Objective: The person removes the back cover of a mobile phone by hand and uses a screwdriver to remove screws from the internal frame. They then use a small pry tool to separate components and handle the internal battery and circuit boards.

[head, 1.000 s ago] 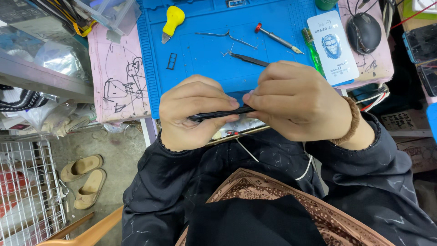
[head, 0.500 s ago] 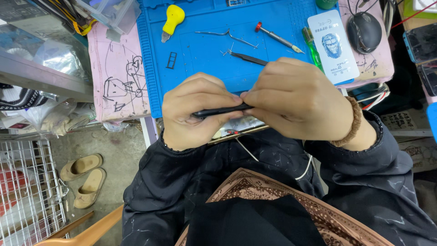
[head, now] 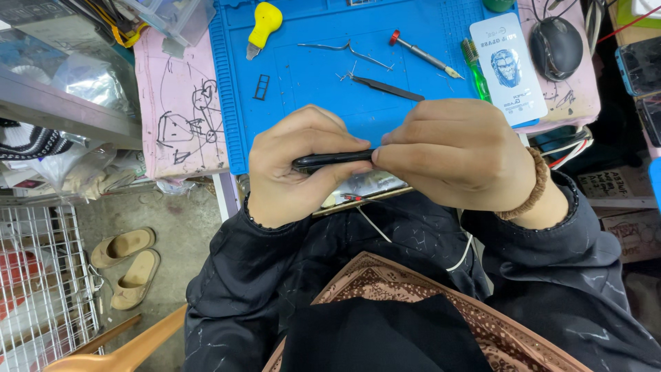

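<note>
A blue mat (head: pixel 317 83) is spread over the bench, its raised rim and small compartments apparently meant to keep tools and small parts from rolling off. Pink pads (head: pixel 180 110) flank it, the left one covered with line drawings. A black mouse (head: pixel 555 47) rests on the right pad, out of the working area. A white flat packet (head: pixel 508 67) lies across the mat's right edge. Laid out on the mat, within reach, are a yellow-handled scraper (head: pixel 262 25), a red-capped screwdriver (head: pixel 421 54), a green brush (head: pixel 476 69), black tweezers (head: pixel 385 87), a bent metal pick (head: pixel 348 51) and a small black frame (head: pixel 261 87). On the floor at left, a pair of sandals (head: pixel 127 265) is seen beside a wire rack (head: pixel 41 282).

A thin black phone (head: pixel 330 160) is held edge-on above the lap, just in front of the mat's near edge, probably so that its side seam faces the eyes. It is clamped at both ends. The left hand (head: pixel 292 169) is curled around the left end, thumb lying along the top edge and fingers wrapped beneath. The right hand (head: pixel 454 155), a beaded bracelet (head: pixel 530 186) on its wrist, is closed over the right end with knuckles up, fingertips pressed to the edge. Both wrists are drawn in close to the body, forearms in black sleeves.
</note>
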